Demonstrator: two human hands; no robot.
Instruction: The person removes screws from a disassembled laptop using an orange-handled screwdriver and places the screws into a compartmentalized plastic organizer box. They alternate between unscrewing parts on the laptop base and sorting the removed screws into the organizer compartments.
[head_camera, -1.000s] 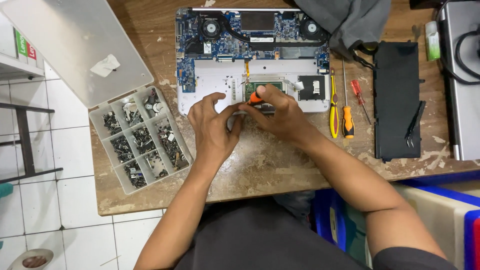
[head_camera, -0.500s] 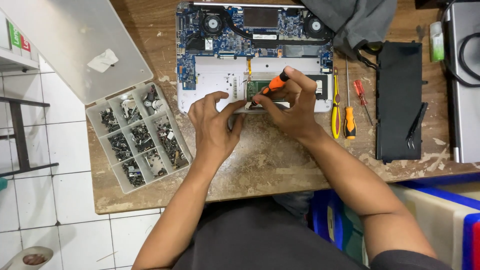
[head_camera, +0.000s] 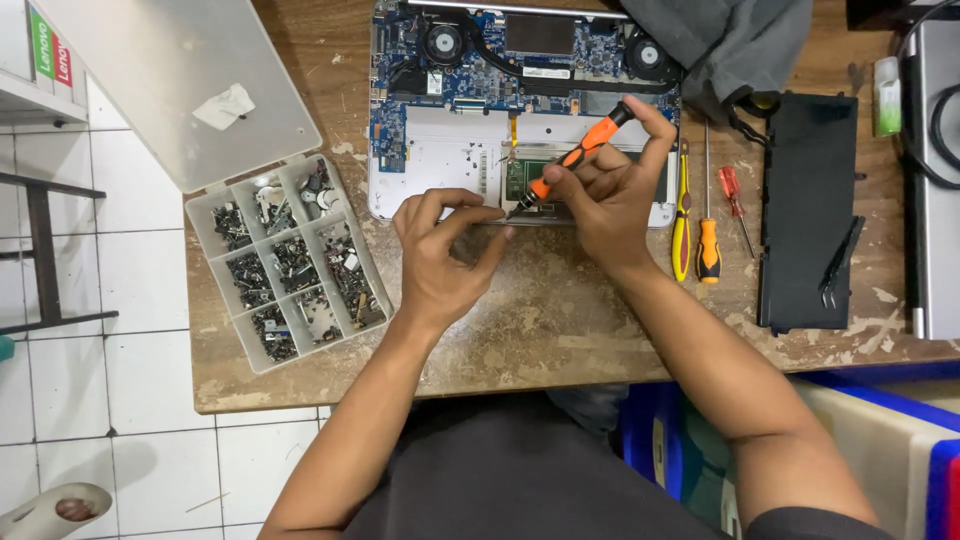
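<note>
Fingers of your right hand (head_camera: 610, 195) are closed around an orange-handled screwdriver (head_camera: 577, 157), thumb and first fingers pinching the shaft while the index finger reaches up over the black cap. You hold the tool slanted, cap toward the upper right, tip down at the lower left, where it meets the front edge of the opened laptop (head_camera: 440, 165) near the green board. Your right wrist bends inward, and the forearm runs back toward the lower right, off the worktop (head_camera: 560, 320).

Your left hand (head_camera: 440, 260) lies palm down just beside the right one, fingers curled, with the thumb and index fingertips pressed on the laptop's front edge right by the screwdriver tip; whether they pinch something small there I cannot tell. Its forearm comes straight up from below.

The laptop lies bottom side open at the far side of the worktop, fans and blue circuit board exposed. A compartment box of screws (head_camera: 290, 260) sits to your left, spare screwdrivers (head_camera: 695, 220) and a black battery (head_camera: 810, 210) to your right.
</note>
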